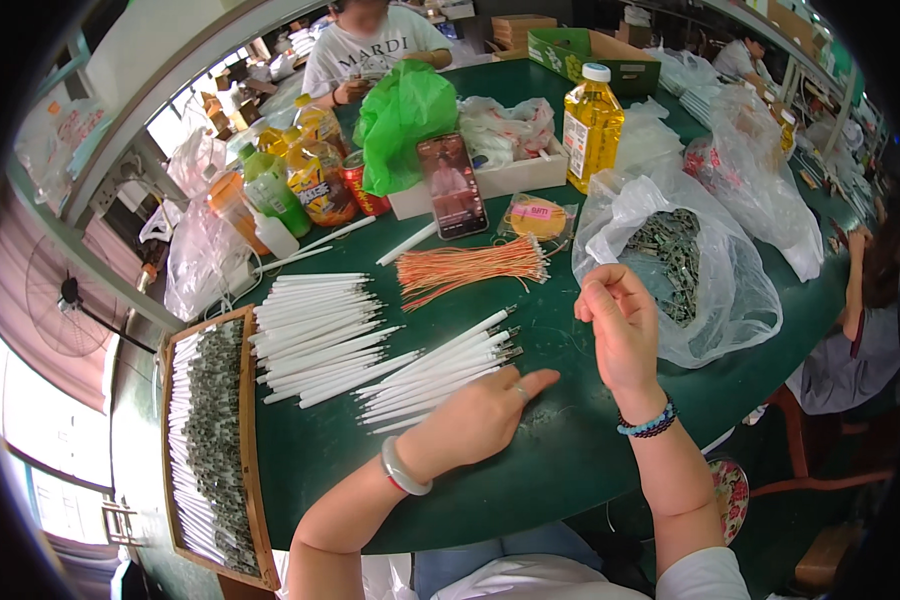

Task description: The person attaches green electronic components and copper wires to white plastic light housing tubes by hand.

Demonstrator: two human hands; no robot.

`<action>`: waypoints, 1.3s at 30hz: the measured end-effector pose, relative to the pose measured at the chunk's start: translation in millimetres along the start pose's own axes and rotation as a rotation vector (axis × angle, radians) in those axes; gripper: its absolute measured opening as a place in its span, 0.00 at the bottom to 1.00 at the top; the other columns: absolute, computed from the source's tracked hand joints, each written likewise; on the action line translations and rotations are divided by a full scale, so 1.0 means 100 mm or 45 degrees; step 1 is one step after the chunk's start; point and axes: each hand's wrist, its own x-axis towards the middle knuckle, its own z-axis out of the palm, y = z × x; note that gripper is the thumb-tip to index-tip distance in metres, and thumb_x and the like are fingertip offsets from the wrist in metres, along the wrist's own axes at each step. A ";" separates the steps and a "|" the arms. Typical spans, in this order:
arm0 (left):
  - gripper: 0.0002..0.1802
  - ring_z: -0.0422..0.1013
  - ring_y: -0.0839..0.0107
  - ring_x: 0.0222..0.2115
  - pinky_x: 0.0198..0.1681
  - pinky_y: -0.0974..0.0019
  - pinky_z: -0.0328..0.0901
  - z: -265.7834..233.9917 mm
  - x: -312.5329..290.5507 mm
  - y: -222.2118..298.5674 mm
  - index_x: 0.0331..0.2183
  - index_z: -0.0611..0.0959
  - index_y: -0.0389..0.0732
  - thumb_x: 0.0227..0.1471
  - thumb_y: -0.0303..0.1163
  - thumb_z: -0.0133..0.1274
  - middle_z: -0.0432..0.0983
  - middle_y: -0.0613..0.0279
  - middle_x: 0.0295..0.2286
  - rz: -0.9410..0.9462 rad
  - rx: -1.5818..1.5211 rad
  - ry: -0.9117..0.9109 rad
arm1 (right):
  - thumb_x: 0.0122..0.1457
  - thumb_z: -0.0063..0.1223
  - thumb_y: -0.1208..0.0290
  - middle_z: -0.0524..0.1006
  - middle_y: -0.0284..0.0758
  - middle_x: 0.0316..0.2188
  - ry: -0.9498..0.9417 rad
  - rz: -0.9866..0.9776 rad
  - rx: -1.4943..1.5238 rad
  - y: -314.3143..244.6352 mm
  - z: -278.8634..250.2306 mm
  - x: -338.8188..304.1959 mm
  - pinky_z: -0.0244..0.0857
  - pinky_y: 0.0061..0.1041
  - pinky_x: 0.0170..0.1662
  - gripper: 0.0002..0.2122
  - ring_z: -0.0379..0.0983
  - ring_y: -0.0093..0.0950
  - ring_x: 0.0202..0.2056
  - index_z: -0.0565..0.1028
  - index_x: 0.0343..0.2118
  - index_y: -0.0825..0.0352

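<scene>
My left hand [485,415], with a pale bangle and a ring, is low over the table against the near end of a bundle of white rods [435,375]. One finger stretches right while the others curl under, hiding what they hold, if anything. My right hand [620,325], wearing a beaded bracelet, is raised beside a clear plastic bag [740,320] of small dark metal parts [667,255]. Its thumb and fingertips pinch together; whatever is between them is too small to make out. More white rods [315,335] lie further left. Beyond them is a bundle of orange wires [470,270].
A wooden tray [253,450] packed with metal-tipped rods stands at left. Behind the wires are a propped phone [452,185], a white box [525,175], a green bag [405,120], several bottles [315,180] and a yellow-liquid bottle [592,130]. A person [370,45] sits across the table.
</scene>
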 end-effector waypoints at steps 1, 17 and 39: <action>0.22 0.66 0.62 0.23 0.29 0.65 0.63 0.01 -0.01 0.00 0.42 0.72 0.44 0.42 0.20 0.45 0.67 0.53 0.24 -0.013 0.003 0.015 | 0.52 0.48 0.75 0.67 0.26 0.21 -0.011 -0.029 -0.139 0.01 -0.03 0.02 0.56 0.12 0.27 0.03 0.61 0.14 0.22 0.68 0.28 0.68; 0.50 0.48 0.42 0.52 0.54 0.51 0.45 0.05 -0.44 -0.50 0.53 0.57 0.38 0.36 0.62 0.50 0.48 0.34 0.50 -0.192 0.625 0.034 | 0.46 0.52 0.75 0.68 0.37 0.31 -0.720 -0.302 -1.077 0.49 0.32 0.01 0.63 0.25 0.35 0.10 0.68 0.33 0.31 0.67 0.31 0.70; 0.34 0.52 0.49 0.51 0.53 0.54 0.48 0.22 -0.21 -0.64 0.52 0.60 0.40 0.46 0.44 0.48 0.53 0.42 0.49 -0.228 0.602 0.133 | 0.47 0.44 0.71 0.71 0.33 0.28 -1.061 -0.607 -1.944 1.70 2.44 -0.34 0.61 0.25 0.31 0.07 0.66 0.28 0.33 0.73 0.28 0.65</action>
